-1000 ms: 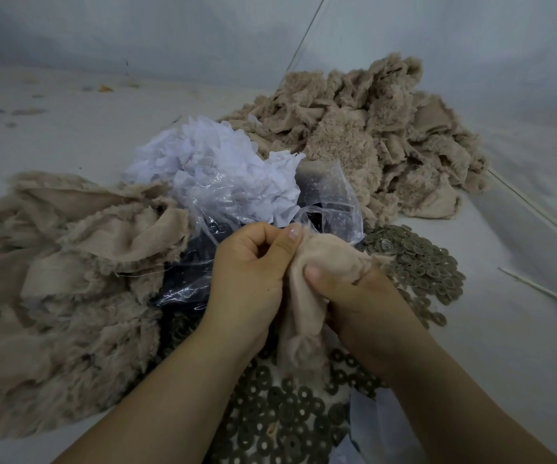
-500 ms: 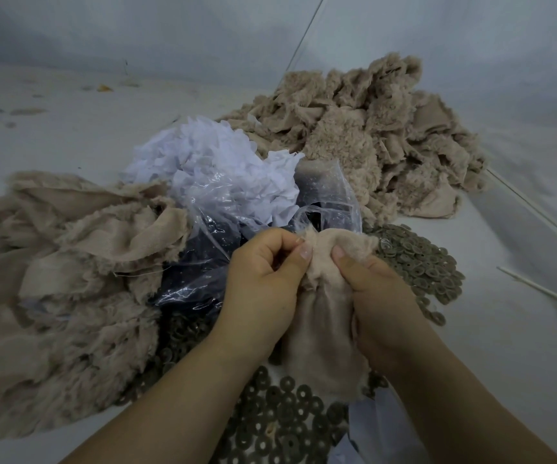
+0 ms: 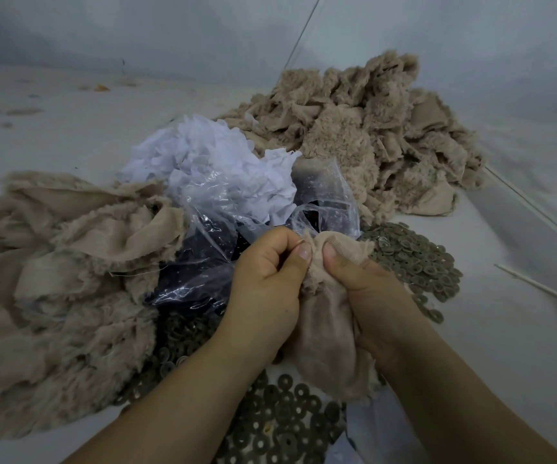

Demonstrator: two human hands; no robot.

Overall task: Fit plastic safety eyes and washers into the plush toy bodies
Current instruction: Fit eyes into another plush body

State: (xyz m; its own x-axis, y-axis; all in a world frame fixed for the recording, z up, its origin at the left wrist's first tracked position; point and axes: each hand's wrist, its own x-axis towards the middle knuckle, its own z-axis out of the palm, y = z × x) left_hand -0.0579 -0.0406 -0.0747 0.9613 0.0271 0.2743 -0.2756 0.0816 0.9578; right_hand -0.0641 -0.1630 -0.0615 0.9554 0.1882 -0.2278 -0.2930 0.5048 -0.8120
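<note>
Your left hand [image 3: 267, 279] and right hand [image 3: 367, 289] both pinch the top of one beige plush body [image 3: 329, 343], thumbs almost meeting. It sits at centre frame, long axis running 12 to 6 o'clock, gathered end toward 12, loose end hanging over the washers [image 3: 280, 426]. A clear bag [image 3: 210, 236] lies at 10 o'clock.
</note>
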